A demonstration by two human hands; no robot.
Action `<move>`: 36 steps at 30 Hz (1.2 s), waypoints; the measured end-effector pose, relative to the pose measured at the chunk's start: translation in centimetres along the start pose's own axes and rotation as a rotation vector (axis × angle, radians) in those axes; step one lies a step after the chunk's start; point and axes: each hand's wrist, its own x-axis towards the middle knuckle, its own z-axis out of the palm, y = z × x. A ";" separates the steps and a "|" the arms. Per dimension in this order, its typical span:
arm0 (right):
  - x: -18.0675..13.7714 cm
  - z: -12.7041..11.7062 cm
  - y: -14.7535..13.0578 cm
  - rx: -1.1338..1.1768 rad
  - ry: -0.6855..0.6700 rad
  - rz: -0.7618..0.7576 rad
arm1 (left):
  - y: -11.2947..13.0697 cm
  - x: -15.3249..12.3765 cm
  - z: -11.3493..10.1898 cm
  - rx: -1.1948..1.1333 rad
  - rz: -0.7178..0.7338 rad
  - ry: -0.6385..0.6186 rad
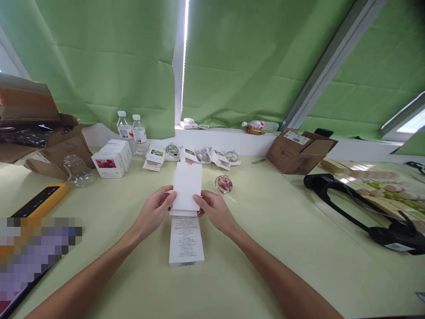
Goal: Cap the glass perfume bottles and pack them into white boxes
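Observation:
Between my two hands is a white paper box [187, 188], its blank side facing me and held up off the table. My left hand [155, 207] pinches its left edge, thumb in front. On the opposite edge, my right hand [216, 209] grips it the same way. Below it, toward me, extends a white printed panel [186, 241] with small text and a barcode at its near end; I cannot tell if the two are joined. A round, faceted glass ornament [223, 183] with red and gold parts lies beyond my right hand.
Along the back stand white boxes [113, 158], opened boxes [155, 156] beside round clear ornaments [231, 156], and two water bottles [139, 135]. A glass jar [79, 170] and yellow power strip [41, 201] are left. Right are a brown carton [295, 153] and black headset [352, 212].

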 end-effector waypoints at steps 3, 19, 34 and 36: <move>0.0 -0.1 0.1 -0.002 0.003 0.005 | 0.1 0.0 0.0 0.046 0.010 0.025; 0.1 0.0 0.5 -0.013 0.040 0.023 | -0.8 0.2 0.0 0.164 -0.037 -0.051; 0.1 -0.1 0.7 -0.005 0.061 0.029 | -1.6 0.4 -0.3 0.245 -0.039 -0.177; 0.1 0.0 0.7 -0.004 0.061 0.029 | -1.6 0.4 -0.3 0.253 -0.046 -0.173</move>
